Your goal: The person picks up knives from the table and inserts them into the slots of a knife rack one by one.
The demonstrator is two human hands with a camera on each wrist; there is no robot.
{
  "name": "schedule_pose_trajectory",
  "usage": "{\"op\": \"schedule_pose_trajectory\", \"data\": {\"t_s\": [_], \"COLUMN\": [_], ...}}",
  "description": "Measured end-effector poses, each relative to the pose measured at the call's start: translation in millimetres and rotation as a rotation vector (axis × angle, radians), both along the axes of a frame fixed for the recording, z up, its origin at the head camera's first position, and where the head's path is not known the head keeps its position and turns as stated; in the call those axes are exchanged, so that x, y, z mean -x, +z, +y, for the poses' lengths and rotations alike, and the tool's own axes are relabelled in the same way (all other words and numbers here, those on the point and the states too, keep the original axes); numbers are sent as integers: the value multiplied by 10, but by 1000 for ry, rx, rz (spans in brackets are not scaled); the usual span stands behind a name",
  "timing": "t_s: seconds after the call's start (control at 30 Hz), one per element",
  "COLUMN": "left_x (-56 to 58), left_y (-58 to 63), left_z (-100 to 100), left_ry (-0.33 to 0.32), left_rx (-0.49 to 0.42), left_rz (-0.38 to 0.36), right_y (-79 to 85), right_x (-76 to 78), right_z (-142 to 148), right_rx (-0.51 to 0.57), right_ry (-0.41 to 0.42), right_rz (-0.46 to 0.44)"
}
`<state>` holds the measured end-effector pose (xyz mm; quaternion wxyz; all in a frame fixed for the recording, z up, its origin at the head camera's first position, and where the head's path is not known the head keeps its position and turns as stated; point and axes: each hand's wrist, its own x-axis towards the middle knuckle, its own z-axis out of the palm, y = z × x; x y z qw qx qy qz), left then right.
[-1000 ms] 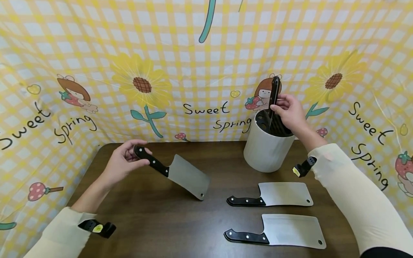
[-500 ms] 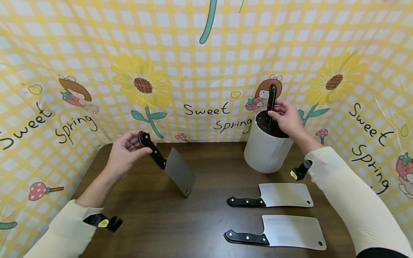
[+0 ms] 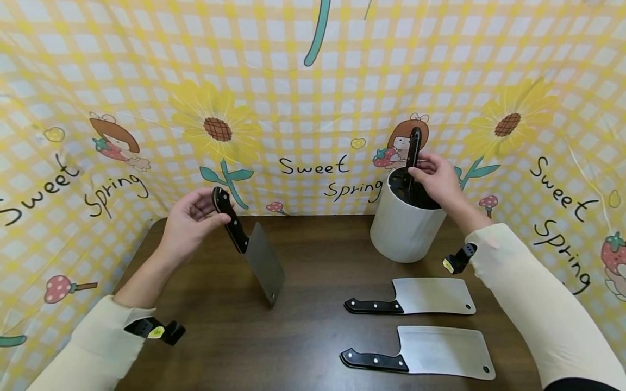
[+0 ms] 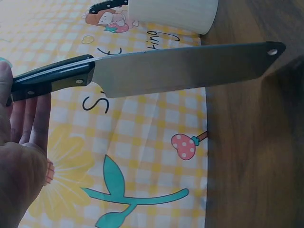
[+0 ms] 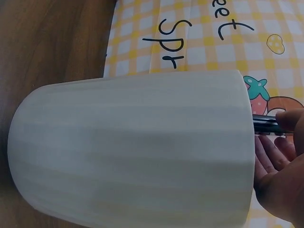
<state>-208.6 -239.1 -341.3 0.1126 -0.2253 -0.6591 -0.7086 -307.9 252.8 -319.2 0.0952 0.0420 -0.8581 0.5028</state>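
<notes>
My left hand (image 3: pixel 188 222) grips the black riveted handle of a cleaver (image 3: pixel 264 266), thumb on one side, its blade slanting down to the right over the table. The left wrist view shows that blade nearly edge-on, with a small hole near its tip. At the back right, my right hand (image 3: pixel 437 176) pinches the black handle of a knife (image 3: pixel 414 145) standing in a round white knife block (image 3: pixel 406 233) with a dark top. Its blade is hidden inside the block. In the right wrist view, the ribbed wall of the block (image 5: pixel 133 152) fills the middle.
Two more cleavers lie flat on the brown table (image 3: pixel 303 347), handles to the left: one cleaver (image 3: pixel 432 295) nearer the block, another cleaver (image 3: pixel 445 350) closer to the front. A yellow checked cloth (image 3: pixel 313 119) with flowers and lettering hangs behind and at both sides.
The knife in my right hand has sunk deeper into the block, its blade now out of sight. My left hand has risen slightly and turned the cleaver so its blade points more steeply down.
</notes>
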Motion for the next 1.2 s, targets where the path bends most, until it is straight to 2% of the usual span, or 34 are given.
{"op": "schedule_pose_trajectory", "data": {"t_s": [0.23,0.5,0.77,0.97,1.2], "left_x": [16,39,68,105,161], "left_y": [142,314,467,557,622], "left_z": [46,192,361,515,719], "left_ry": [62,75,120,86,60], "left_rx": [43,167,236,228,237], "left_rz": [33,119,170,192,193], "right_y": [-1,23,90,131,189], "right_x": [-102,-326,-469,-580,-704], "right_z": [94,285,233,53,-125], "right_rx": [38,116,141,142,94], "right_ry": [18,28,85,171,242], "right_rz": [45,84,101,117,101]}}
